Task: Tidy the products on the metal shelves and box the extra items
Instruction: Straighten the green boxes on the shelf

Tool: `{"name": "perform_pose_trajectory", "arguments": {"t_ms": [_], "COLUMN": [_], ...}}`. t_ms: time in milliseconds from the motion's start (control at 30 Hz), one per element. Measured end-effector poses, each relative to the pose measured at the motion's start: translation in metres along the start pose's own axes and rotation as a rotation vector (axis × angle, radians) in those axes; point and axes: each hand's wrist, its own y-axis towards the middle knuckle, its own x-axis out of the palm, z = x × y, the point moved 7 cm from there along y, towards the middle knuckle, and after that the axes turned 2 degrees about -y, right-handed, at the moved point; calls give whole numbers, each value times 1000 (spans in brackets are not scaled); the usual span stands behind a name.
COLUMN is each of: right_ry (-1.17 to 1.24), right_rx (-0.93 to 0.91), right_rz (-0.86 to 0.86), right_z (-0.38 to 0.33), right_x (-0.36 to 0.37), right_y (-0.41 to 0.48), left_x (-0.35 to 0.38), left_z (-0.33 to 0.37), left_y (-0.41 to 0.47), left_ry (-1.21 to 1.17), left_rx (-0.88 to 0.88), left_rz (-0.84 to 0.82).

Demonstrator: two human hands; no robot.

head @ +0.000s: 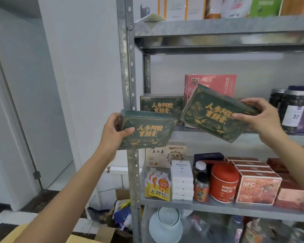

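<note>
Head — hands [112, 135] round green boxes [211, 118], seemingly.

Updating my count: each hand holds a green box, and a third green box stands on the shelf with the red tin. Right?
Not quite: the head view shows the third green box one shelf above the red tin, beside pink packs.

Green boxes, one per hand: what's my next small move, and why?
Probably stand the tilted green box in the right hand on the middle shelf beside the upright green box; it hangs in front of that spot. The left hand holds the third green box out by the shelf post.
</note>
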Motion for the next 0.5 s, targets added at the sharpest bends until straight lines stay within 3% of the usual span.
{"name": "perform_pose_trajectory", "arguments": {"t_ms": [100, 200, 433, 500], "right_ry": [-86, -188, -206, -184], "right_rx": [12, 32, 93, 108], "right_rz": [12, -80, -246, -279], "right_z": [20, 30, 47, 50], "right_x": [-31, -39, -11, -2], "right_y": [-9, -19, -50, -56], "left_x": [17, 39, 82, 85], "left_z": [7, 13, 17, 18], "left_y": [15, 29, 52, 56], "left_ry": [-48, -55, 306, 543], "left_rx": [28, 71, 282, 388], "left_rz": [15, 2, -18, 38]}}
